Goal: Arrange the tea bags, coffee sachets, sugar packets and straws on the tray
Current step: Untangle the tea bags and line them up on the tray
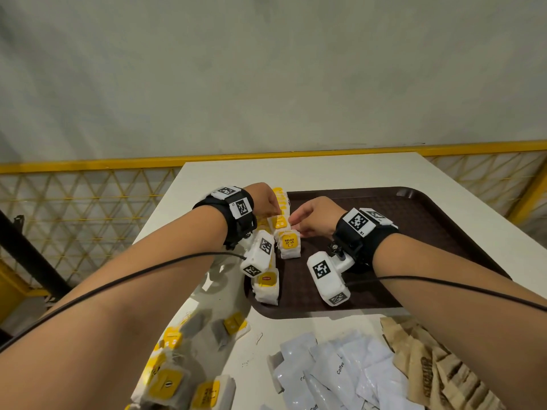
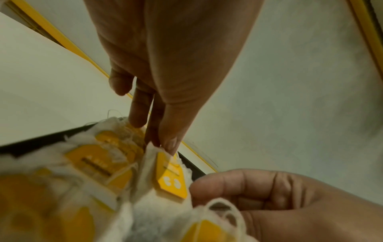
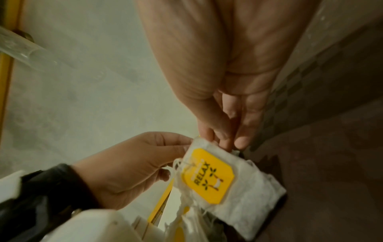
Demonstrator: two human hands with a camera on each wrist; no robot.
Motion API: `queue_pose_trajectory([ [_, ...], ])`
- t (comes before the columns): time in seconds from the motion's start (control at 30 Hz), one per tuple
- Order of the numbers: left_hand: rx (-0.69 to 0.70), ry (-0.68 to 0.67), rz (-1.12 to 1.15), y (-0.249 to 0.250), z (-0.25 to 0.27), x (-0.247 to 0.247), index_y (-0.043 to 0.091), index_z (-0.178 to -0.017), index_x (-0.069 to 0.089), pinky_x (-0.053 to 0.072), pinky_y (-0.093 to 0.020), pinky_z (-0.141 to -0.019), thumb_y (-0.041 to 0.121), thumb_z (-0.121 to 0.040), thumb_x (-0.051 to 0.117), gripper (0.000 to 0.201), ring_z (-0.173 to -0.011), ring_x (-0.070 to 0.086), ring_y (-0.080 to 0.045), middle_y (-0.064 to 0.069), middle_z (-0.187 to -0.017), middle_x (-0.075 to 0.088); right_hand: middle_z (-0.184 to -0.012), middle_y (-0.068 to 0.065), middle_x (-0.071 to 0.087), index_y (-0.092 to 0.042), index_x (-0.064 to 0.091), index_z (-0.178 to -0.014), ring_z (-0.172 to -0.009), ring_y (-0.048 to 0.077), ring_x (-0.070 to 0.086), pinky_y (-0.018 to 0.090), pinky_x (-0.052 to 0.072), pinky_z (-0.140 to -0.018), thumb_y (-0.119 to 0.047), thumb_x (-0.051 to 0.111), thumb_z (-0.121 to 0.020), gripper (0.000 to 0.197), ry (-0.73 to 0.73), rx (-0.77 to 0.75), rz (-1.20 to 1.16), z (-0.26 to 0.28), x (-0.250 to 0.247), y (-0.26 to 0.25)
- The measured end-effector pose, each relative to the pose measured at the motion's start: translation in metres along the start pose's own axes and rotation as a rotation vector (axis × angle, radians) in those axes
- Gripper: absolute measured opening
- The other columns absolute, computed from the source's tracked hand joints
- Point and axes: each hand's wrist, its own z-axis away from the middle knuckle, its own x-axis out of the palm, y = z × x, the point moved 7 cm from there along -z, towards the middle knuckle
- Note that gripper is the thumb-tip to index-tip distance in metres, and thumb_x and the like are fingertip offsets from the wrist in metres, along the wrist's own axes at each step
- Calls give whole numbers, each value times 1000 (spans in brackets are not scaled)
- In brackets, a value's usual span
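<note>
**Tea bag row in progress, left edge of tray**

Room: plain grey wall (image 1: 266,69), yellow mesh guard rail (image 1: 74,196) behind. White worktop (image 1: 325,170) carries a dark brown tray (image 1: 414,232), mostly bare.

Off tray, near edge of worktop: loose tea bags (image 1: 177,380), white coffee sachets (image 1: 340,374), brown sugar packets (image 1: 438,365). No straws that I can make out.

On tray: row of tea bags (image 1: 281,202) standing along left rim, RELAX-tag bag (image 1: 289,243) in line, another bag (image 1: 266,287) nearer.

Left hand (image 1: 263,199) grip: fingertips pinching the top edge of a bag in the row. Right hand (image 1: 316,217) grip: fingers together, pinching the same bag's top.

Step, my read: seating and squaring a bag. Next: release without toppling the row, fetch from the loose pile.
</note>
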Motion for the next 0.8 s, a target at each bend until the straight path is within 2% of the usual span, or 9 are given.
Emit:
queue_pose_trajectory([
  [0.1,-2,-21,-19,3,0,0,11,-109,72,46,-30,-91,25,-90,63,25,-105,61,-19,-4,-111,69,-87,14,67,2,69,-90,-80,19,65,29,57,-79,13,58,-86,16,-13,-9,-11,1,0,0],
  [0.2,22,-87,-56,6,3,1,13,-109,71,44,-26,-86,20,-90,62,22,-94,57,-14,-3,-112,68,-93,17,67,-3,69,-83,-87,24,65,32,57,-83,13,59,-86,20,-30,-2,-25,2,0,2],
  [0.3,33,-94,-90,8,5,1,11,-108,70,42,-23,-82,15,-90,60,21,-88,54,-11,-5,-111,68,-93,18,67,-4,67,-79,-88,27,66,34,58,-80,12,62,-84,18,-40,-17,-45,2,0,4],
  [0.43,52,-55,-112,11,4,-4,8,-110,68,42,-25,-84,16,-91,61,22,-99,59,-19,-8,-114,67,-79,11,63,-6,59,-74,-72,20,64,29,58,-65,5,70,-81,17,16,-82,-19,1,0,3],
  [0.5,65,-22,-111,13,4,-7,7,-109,69,42,-24,-82,17,-90,63,22,-100,60,-20,-8,-113,67,-77,9,60,-9,56,-73,-72,21,62,35,59,-70,4,69,-82,21,44,-88,7,1,2,4],
  [0.57,68,-4,-119,15,3,-9,7,-108,69,42,-24,-81,15,-89,65,22,-104,61,-22,-8,-112,68,-82,11,60,-11,56,-75,-80,24,63,41,59,-77,3,68,-83,20,41,-78,31,1,5,6],
  [0.67,50,-17,-130,13,2,-7,8,-109,70,43,-25,-83,15,-88,66,22,-105,61,-22,-7,-112,68,-88,9,63,-16,59,-78,-84,21,63,36,59,-73,-1,70,-82,19,26,-69,85,3,4,7],
  [0.8,19,19,-102,7,-2,-3,12,-103,72,47,-28,-86,16,-85,69,18,-100,61,-20,-6,-109,69,-80,7,62,-13,58,-80,-68,16,63,32,57,-68,5,67,-82,20,29,-68,85,3,2,3],
])
